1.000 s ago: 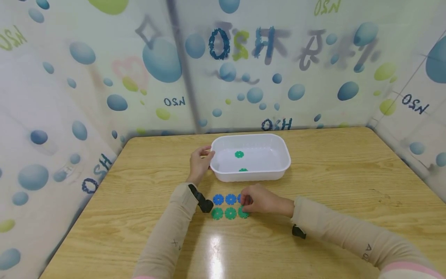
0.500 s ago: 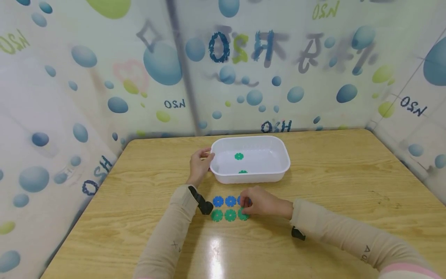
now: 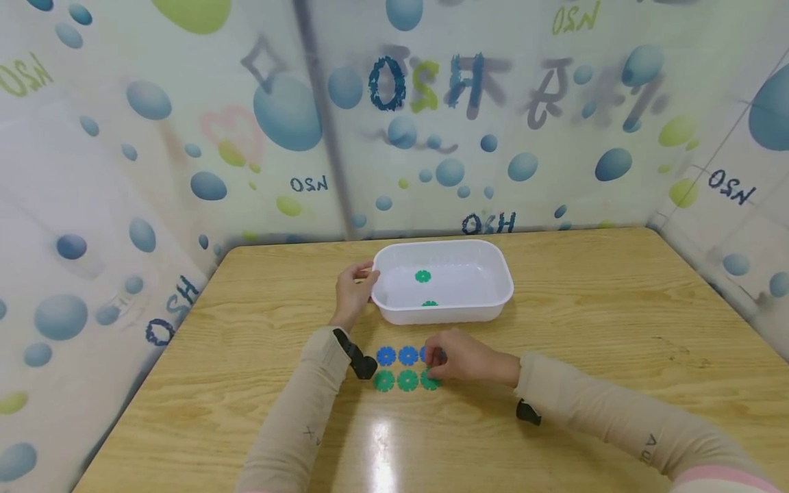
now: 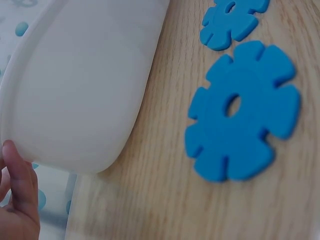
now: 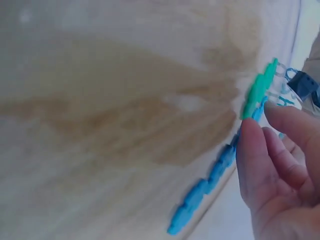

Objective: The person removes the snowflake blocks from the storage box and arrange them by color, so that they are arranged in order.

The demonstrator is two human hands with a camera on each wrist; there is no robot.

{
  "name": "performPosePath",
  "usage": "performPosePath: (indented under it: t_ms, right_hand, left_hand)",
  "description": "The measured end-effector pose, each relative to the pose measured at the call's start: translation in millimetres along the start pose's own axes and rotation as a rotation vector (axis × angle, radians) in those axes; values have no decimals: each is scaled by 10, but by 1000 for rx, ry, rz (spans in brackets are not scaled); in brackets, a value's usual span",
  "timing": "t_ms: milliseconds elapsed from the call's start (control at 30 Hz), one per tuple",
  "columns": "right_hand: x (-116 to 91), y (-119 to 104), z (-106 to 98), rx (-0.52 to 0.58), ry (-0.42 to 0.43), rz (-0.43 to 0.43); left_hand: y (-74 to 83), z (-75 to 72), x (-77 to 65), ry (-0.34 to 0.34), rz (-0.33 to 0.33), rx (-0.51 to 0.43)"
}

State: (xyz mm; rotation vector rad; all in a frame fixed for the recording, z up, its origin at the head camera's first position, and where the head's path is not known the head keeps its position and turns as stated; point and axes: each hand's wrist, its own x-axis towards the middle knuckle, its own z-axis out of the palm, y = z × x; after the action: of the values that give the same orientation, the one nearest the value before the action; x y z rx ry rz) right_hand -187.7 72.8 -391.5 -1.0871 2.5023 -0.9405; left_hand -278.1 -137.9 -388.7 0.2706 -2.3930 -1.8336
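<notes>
In the head view my left hand (image 3: 353, 294) grips the left rim of a white plastic tub (image 3: 446, 315), thumb at the edge. Two green notched discs (image 3: 422, 276) lie in the tub, one partly behind its front wall. Flower-shaped connector discs lie flat in two rows on the table, blue discs (image 3: 385, 356) behind green discs (image 3: 383, 381). At the right end of the rows, my right hand (image 3: 465, 357) pinches at the edge of the last green disc (image 3: 428, 381). Its fingers partly cover the last blue disc (image 3: 423, 353).
The wooden table (image 3: 585, 308) reaches back to a wall covering (image 3: 548, 198) printed with blue and green drops. A black wrist strap (image 3: 355, 352) on the left sleeve sits close to the left end of the disc rows.
The head view has tilted up slightly, shifting the scene a little lower. Both hands keep their places at the tub and the right end of the rows.
</notes>
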Motion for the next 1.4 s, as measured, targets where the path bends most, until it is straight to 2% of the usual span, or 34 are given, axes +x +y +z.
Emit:
performPosePath:
  t_ms: [233,400,533,700,800,1100,1400]
  right_hand:
    - [-7,-30,-175,82,22,14]
    - [14,-116,-410,73,81,-41]
    - [59,-158,-630,45,127,-54]
    - [175,-107,-853,61,165,-80]
    - [262,-21,-929,66,183,-67]
    - [454,297,-945,137,130,61]
    - [580,492,-820,109,8,129]
  left_hand:
    - [8,-1,-2,-3,-13,3]
    - [17,-5,-9,-1,-8,5]
    - [26,-8,-12,2,2,6]
    - [28,-13,-11,5,14,8]
    - [25,-13,-9,4,10,12]
    - [19,-9,-3,-2,-5,18]
    - [12,-18,1,-2,-8,17]
